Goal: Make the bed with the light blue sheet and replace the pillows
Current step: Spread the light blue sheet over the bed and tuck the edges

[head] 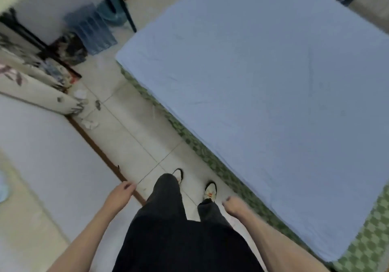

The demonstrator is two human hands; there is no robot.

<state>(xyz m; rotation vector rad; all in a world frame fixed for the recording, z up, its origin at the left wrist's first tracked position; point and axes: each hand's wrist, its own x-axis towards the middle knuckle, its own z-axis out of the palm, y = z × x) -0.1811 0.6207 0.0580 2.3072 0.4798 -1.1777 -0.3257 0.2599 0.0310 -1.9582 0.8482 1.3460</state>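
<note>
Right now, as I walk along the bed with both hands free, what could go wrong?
The crumpled scraps on the floor tiles lie ahead in the narrow walkway, so a foot could slip on them. The light blue sheet leaves the green checked mattress bare at the near corner, so it may pull loose there. No pillows are clearly in view; left hand and right hand hold nothing.

light blue sheet (263,82): far end cut off | right hand (231,205): motion-blurred, fingers unclear

One light blue cotton sheet (263,82), two bare hands (121,193) (232,205), two white shoes (178,174) (210,189), one ribbed blue plastic basket (92,30).
</note>
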